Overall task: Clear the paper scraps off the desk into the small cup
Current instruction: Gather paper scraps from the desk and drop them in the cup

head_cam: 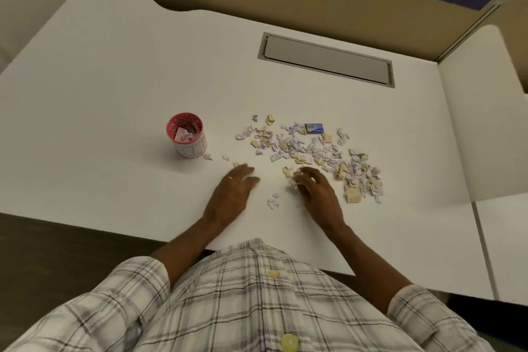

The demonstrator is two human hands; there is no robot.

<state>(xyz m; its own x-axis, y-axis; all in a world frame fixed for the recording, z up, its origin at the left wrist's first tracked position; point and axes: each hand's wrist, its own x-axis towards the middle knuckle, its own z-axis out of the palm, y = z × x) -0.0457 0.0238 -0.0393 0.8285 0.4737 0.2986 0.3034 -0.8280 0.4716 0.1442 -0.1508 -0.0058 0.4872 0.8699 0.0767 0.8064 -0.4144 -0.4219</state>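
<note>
Basically: cup (187,134) sits left of both hands, scraps (314,151) mostly right.
Left hand (233,188) is nearer the cup, flat, loosely spread, empty; right hand (317,188) curls round a few scraps at the pile's near edge.

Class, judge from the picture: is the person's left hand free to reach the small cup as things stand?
Probably yes. The left hand lies flat on the desk, holding nothing; between it and the small cup lie only bare desk and a couple of stray scraps.
</note>
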